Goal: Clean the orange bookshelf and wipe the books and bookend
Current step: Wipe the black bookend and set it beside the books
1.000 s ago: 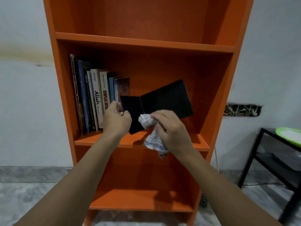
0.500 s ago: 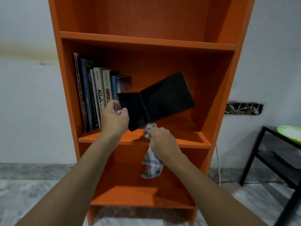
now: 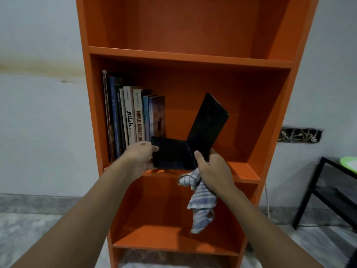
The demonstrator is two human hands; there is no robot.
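An orange bookshelf fills the middle of the view. Several books stand upright at the left of its middle shelf. In front of that shelf I hold a black L-shaped bookend. My left hand grips the left edge of its lower plate. My right hand holds the bookend at its bend and also grips a blue-and-white checked cloth, which hangs down below my fist. The bookend's taller plate tilts up to the right.
A black metal side table with a green plate stands at the right. A white cable runs down beside the shelf's right wall. A rough hole in the wall shows right of the shelf. The floor is grey marble.
The bookend has turned so its long plate now points up. My right hand left the wiping spot, dropped below the bookend and now holds it at the bend, cloth dangling.
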